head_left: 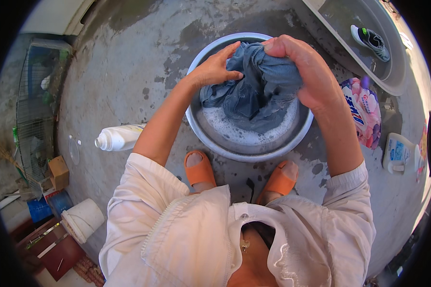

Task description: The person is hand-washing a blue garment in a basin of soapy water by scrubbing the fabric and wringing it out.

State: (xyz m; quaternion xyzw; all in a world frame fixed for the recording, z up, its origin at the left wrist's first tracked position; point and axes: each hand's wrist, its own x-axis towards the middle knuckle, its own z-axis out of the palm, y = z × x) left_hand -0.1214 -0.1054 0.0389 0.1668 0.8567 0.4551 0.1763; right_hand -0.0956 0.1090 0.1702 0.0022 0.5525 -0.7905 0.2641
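Observation:
A wet blue-grey garment with a ribbed band is bunched up in a round metal basin. White suds float on the water along the near side of the basin. My right hand grips the ribbed part at the upper right, its thumb pressed on top and foam on its edge. At the upper left of the cloth, my left hand has a fold between thumb and fingers. The garment's lower part rests in the soapy water.
A white bottle lies left of the basin. To the right are a pink-purple packet and a white jug. A large grey tub holds a dark shoe. A white bucket and wire cage stand far left.

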